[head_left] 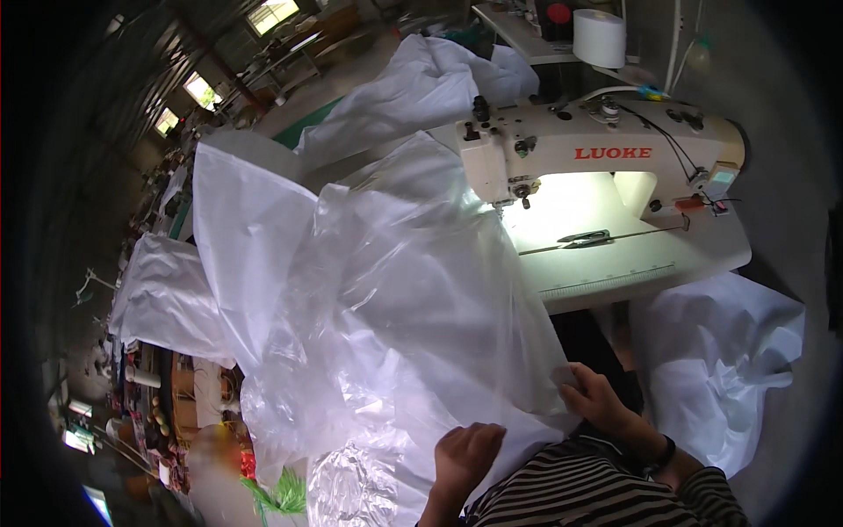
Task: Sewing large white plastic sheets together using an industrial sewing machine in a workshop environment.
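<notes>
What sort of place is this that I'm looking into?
Probably a sewing workshop: there is a white sewing machine with its work area lit, a large white cone, apparently thread, beyond it, and broad white sheeting spread beside the machine.

Glossy film over soft-sheened white sheeting

The white sheet looks like thin cloth or woven plastic, smooth with a soft sheen; the clear film with it is glossy plastic, finely crinkled near the lower edge; the sewing machine has a smooth, pale painted finish; the desk is smooth, shining under the light; the snips look like metal; the thread cone appears matt; the striped shirt is matt cloth.
</notes>
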Demonstrator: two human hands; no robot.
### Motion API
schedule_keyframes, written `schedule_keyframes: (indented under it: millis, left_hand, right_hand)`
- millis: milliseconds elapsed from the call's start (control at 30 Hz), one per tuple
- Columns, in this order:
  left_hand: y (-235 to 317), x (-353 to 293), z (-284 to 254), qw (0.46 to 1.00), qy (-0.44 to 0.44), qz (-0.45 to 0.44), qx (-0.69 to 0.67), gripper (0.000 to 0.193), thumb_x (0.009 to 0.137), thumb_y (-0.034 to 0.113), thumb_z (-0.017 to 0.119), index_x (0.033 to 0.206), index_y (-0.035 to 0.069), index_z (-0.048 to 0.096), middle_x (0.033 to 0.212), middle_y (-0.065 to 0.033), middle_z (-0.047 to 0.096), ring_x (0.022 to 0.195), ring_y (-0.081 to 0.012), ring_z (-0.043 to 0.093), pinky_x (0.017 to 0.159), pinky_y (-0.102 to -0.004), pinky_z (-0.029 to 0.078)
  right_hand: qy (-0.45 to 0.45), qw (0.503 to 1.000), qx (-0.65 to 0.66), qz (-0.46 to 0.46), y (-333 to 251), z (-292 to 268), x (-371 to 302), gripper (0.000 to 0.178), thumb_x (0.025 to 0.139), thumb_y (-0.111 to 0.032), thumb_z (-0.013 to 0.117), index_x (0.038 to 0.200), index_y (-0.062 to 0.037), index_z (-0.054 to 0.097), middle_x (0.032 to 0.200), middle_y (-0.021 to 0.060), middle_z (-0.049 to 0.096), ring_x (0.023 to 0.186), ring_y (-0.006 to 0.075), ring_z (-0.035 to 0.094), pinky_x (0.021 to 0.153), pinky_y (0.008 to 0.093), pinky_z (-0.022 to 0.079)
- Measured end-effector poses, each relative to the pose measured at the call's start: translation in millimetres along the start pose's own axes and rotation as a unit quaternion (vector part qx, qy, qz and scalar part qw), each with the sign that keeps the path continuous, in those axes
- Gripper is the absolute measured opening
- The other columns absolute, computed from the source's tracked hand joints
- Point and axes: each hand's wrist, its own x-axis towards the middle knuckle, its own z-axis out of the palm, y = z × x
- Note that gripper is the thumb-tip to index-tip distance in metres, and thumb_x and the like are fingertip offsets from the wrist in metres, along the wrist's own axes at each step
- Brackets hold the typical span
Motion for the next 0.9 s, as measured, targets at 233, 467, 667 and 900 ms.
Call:
schedule_keyframes:
  millis: [233, 467, 667, 900]
  left_hand:
    - [23.0, 28.1, 36.9, 0.974, -0.186, 0.105, -0.073, 0.014, 0.082, 0.011, 0.071, 0.093, 0.012, 0.063, 0.070, 0.0001, 0.059, 0.060, -0.0215, 0.062, 0.054, -0.0346, 0.048]
    - [12.8, 22.2, 24.8, 0.942, -0.245, 0.057, -0.221, 0.032, 0.084, -0.001, 0.070, 0.115, 0.006, 0.069, 0.107, -0.0115, 0.072, 0.094, -0.0253, 0.071, 0.084, -0.0311, 0.057]
    - [-122.4, -67.2, 20.4, 0.884, 0.089, -0.457, 0.053, 0.025, 0.093, 0.017, 0.067, 0.109, -0.002, 0.066, 0.114, -0.0183, 0.069, 0.097, -0.0283, 0.069, 0.084, -0.0363, 0.055]
    - [-211.9, -108.6, 72.7, 0.867, 0.068, -0.491, -0.046, 0.043, 0.092, 0.018, 0.065, 0.127, -0.007, 0.059, 0.121, -0.0195, 0.065, 0.103, -0.0293, 0.065, 0.089, -0.0386, 0.053]
  right_hand:
    - [-0.004, 0.999, -0.030, -0.040, -10.6, -8.3, 7.0, 0.050, 0.100, -0.032, 0.060, 0.135, 0.0014, 0.048, 0.107, 0.0163, 0.069, 0.097, 0.0185, 0.066, 0.086, 0.0298, 0.050]
    - [0.080, 0.944, -0.306, -0.092, -2.5, -5.9, 23.7, 0.053, 0.095, -0.016, 0.060, 0.141, 0.0016, 0.043, 0.077, 0.0230, 0.066, 0.067, 0.0389, 0.067, 0.058, 0.0452, 0.053]
    - [0.062, 0.940, -0.321, -0.097, -12.1, -2.8, 16.3, 0.055, 0.093, -0.007, 0.058, 0.143, 0.0043, 0.039, 0.075, 0.0226, 0.065, 0.063, 0.0382, 0.067, 0.055, 0.0455, 0.052]
    - [0.060, 0.923, -0.365, -0.109, -14.1, -6.2, 18.9, 0.059, 0.090, -0.004, 0.061, 0.144, 0.0040, 0.038, 0.075, 0.0218, 0.065, 0.060, 0.0354, 0.067, 0.052, 0.0439, 0.053]
